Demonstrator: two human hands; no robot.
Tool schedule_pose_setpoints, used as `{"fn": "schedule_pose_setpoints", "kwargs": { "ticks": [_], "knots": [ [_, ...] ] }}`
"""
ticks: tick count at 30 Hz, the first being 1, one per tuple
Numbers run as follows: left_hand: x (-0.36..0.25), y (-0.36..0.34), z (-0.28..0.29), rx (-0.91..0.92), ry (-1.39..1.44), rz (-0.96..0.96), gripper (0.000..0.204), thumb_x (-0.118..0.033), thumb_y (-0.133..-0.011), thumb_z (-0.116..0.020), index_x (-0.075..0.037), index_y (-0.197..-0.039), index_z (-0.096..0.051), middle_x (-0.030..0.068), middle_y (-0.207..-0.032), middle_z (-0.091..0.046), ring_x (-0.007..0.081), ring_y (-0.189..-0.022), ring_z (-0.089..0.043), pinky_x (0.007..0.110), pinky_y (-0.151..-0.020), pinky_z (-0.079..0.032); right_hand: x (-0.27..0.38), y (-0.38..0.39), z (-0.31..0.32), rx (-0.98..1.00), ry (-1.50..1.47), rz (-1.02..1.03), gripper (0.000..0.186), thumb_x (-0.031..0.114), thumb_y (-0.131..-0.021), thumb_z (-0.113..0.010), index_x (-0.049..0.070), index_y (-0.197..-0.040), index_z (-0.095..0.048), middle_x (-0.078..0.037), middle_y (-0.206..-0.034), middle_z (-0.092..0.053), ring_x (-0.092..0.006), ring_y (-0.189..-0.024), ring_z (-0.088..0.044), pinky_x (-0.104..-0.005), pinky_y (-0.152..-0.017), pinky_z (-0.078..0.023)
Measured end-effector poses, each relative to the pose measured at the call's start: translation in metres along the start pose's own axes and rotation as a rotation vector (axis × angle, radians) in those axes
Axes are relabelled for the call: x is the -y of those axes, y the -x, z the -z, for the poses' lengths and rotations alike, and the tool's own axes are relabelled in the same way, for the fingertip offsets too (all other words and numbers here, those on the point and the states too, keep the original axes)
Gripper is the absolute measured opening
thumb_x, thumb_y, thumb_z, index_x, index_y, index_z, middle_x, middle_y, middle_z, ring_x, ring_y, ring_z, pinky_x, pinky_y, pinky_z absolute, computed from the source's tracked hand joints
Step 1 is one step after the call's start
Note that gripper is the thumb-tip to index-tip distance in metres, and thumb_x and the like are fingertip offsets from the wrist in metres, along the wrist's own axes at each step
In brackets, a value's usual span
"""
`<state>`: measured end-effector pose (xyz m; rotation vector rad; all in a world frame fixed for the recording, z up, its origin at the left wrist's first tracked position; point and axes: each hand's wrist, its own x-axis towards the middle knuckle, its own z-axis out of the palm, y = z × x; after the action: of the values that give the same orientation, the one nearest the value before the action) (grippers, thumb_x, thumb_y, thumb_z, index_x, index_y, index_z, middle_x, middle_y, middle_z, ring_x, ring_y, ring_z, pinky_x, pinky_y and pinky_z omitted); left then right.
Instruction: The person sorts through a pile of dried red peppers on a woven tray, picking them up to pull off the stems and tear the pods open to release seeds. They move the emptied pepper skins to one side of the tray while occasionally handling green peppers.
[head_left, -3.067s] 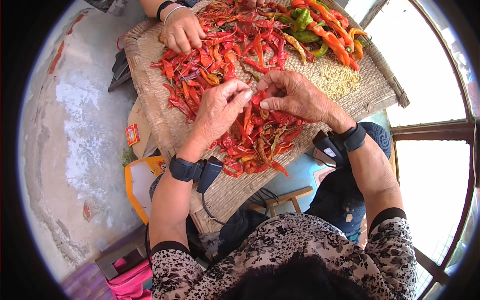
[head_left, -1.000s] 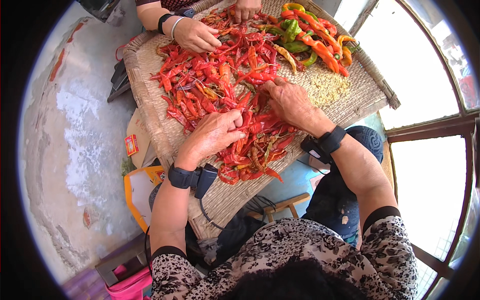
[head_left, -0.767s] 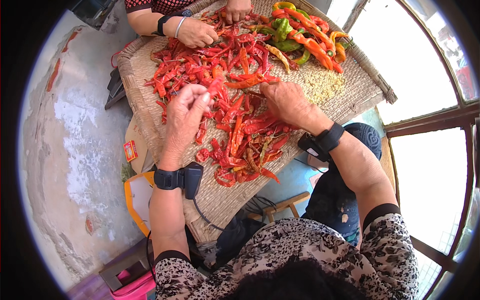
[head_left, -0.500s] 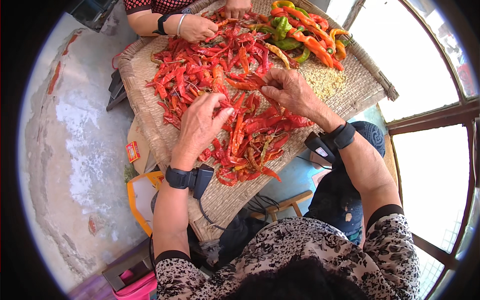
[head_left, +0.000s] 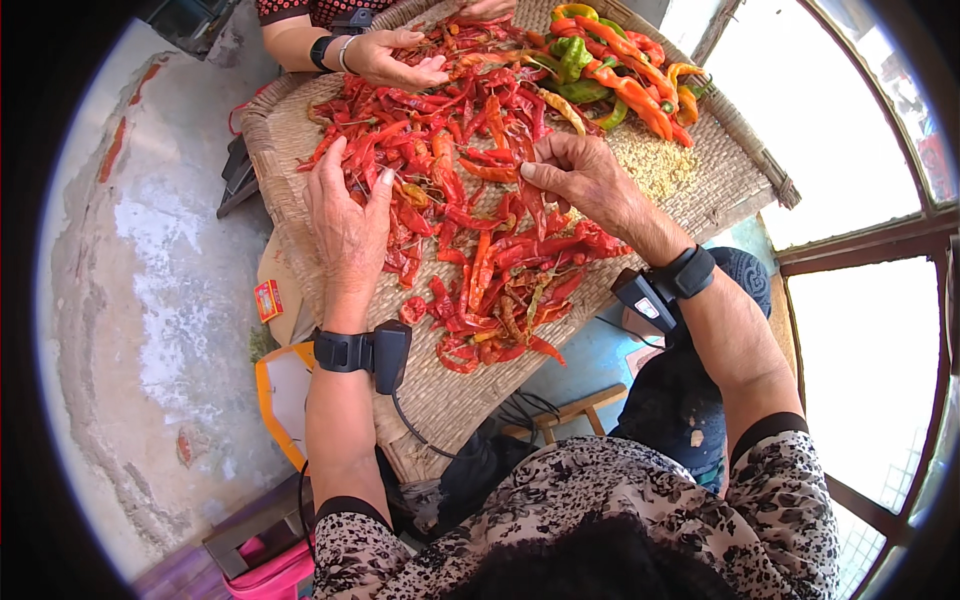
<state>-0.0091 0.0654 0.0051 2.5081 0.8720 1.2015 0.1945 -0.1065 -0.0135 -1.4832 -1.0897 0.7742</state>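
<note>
Dried red chili peppers (head_left: 400, 140) lie heaped over a woven straw mat tray (head_left: 430, 400). At the left edge of the main heap, my left hand (head_left: 348, 225) is spread with thumb and fingers apart, over or touching the peppers; nothing shows in its grasp. My right hand (head_left: 585, 180) pinches a dried red chili pepper (head_left: 531, 200) between thumb and fingers, and the pepper hangs down over the heap. Below it, nearer to me, is a second, smaller pile of red chilies (head_left: 500, 300), some wrinkled and brownish.
Across the tray, another person's hand (head_left: 400, 60) hovers open above the heap. Larger fresh green and orange peppers (head_left: 620, 75) lie at the far right, beside scattered pale yellow seeds (head_left: 655, 165). A wooden stool (head_left: 575, 410) stands below the tray; a window (head_left: 860, 340) is at right.
My left hand has moved left, from the middle of the heap to its edge, and opened wider. My right hand's pepper now hangs downward. The other person's hand has lifted and opened.
</note>
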Motion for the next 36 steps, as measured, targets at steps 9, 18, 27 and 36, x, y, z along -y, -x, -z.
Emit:
{"fn": "schedule_pose_setpoints", "kwargs": {
  "ticks": [9, 18, 27, 36],
  "knots": [
    [-0.013, 0.03, -0.014, 0.627, -0.003, -0.341, 0.024, -0.007, -0.083, -0.065, -0.003, -0.106, -0.063, 0.011, -0.1, -0.058, 0.0253, -0.094, -0.058, 0.036, -0.08, -0.048, -0.001, 0.0, -0.01, 0.094, 0.078, 0.0, 0.022, 0.018, -0.089, -0.065, 0.0, -0.077, -0.061, -0.001, -0.061, -0.057, -0.008, -0.057, -0.049, -0.0272, -0.05, -0.042],
    [0.017, -0.003, 0.001, 0.093, 0.448, 0.316, 0.036, -0.017, -0.091, -0.062, 0.002, -0.12, -0.054, 0.0114, -0.097, -0.063, 0.0112, -0.073, -0.058, 0.025, -0.065, -0.048, -0.005, -0.004, -0.004, 0.112, 0.234, 0.026, 0.025, 0.023, -0.093, -0.062, 0.001, -0.08, -0.061, -0.001, -0.068, -0.063, -0.0057, -0.06, -0.053, -0.0239, -0.052, -0.041],
    [-0.041, 0.023, -0.002, 0.735, 0.411, 0.143, 0.033, -0.029, -0.091, -0.062, -0.002, -0.109, -0.061, 0.0087, -0.088, -0.066, 0.0144, -0.078, -0.061, 0.029, -0.072, -0.05, 0.0, 0.001, -0.02, 0.077, 0.069, -0.019, 0.018, 0.013, -0.089, -0.065, -0.001, -0.079, -0.06, -0.004, -0.063, -0.06, -0.0077, -0.056, -0.055, -0.0258, -0.049, -0.044],
    [0.0, 0.012, -0.003, 0.228, 0.461, 0.354, 0.027, -0.023, -0.093, -0.06, -0.001, -0.109, -0.059, 0.0042, -0.077, -0.061, 0.0107, -0.063, -0.052, 0.028, -0.058, -0.046, 0.001, -0.011, -0.022, -0.049, 0.329, 0.16, 0.014, 0.013, -0.087, -0.063, 0.0, -0.093, -0.062, -0.011, -0.077, -0.065, -0.0227, -0.069, -0.064, -0.0348, -0.062, -0.052]
  ]
}}
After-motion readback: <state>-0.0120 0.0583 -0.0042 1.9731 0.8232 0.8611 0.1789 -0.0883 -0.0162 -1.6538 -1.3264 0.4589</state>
